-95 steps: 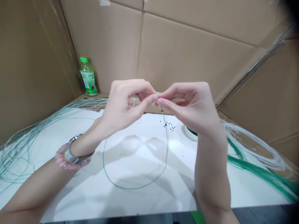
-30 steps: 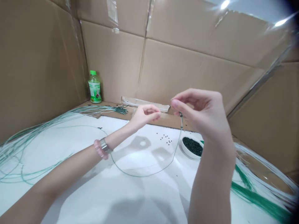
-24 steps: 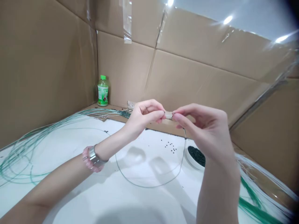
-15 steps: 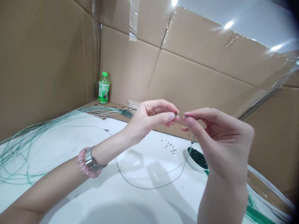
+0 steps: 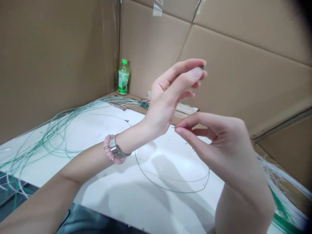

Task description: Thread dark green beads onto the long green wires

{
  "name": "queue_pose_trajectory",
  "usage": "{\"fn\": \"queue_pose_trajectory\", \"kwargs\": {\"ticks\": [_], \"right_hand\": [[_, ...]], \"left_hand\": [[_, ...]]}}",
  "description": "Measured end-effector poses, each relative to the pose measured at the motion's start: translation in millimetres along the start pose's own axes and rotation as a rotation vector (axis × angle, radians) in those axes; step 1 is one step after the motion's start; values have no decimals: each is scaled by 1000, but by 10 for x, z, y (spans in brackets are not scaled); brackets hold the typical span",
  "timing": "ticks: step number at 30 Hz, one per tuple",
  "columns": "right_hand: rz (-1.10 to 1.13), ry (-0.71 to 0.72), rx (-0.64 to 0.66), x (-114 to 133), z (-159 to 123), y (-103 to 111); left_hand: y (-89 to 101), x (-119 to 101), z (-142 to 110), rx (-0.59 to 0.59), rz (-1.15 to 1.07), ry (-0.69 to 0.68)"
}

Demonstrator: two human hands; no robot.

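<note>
My left hand (image 5: 168, 87) is raised at the centre. Its thumb and index finger are pinched on a small dark green piece (image 5: 202, 67), mostly hidden by the fingertips; the other fingers curl loosely. Lower and to the right, my right hand (image 5: 219, 139) is closed in a pinch on a thin green wire (image 5: 173, 127), whose short tip pokes out leftward from the fingertips. A loop of green wire (image 5: 168, 190) hangs in a wide curve below both hands, passing out of sight behind my left forearm and my right hand. The two hands are apart.
Long green and white wires (image 5: 56, 130) spread over the left of the white table (image 5: 117, 201). A green-capped bottle (image 5: 123, 78) stands in the corner of the cardboard walls (image 5: 231, 68). More white and green strands (image 5: 282, 198) lie at the right edge.
My left hand has risen away from my right hand, with the dark green piece in its fingertips. The right hand has moved slightly left, and the bowl of dark green bits is now hidden.
</note>
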State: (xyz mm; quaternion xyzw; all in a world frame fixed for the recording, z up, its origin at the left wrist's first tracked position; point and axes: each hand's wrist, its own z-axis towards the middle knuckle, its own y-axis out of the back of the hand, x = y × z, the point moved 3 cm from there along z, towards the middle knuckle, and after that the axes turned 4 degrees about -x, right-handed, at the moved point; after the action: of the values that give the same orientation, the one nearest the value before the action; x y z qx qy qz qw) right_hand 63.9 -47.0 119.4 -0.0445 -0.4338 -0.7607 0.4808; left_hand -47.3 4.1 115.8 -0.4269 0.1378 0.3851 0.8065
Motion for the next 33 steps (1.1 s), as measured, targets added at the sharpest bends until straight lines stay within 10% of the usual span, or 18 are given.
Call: {"fn": "queue_pose_trajectory", "kwargs": {"ticks": [18,27,33], "right_hand": [[-59,8,31,-16,-1,-99],[126,-36,-469,-41,-39,246],[129,-49,-461,-12,-42,287]], "left_hand": [[-60,-11,-52,42,-20,-94],[15,149,-14,206,82,20],[9,181,-69,273,99,55]]}}
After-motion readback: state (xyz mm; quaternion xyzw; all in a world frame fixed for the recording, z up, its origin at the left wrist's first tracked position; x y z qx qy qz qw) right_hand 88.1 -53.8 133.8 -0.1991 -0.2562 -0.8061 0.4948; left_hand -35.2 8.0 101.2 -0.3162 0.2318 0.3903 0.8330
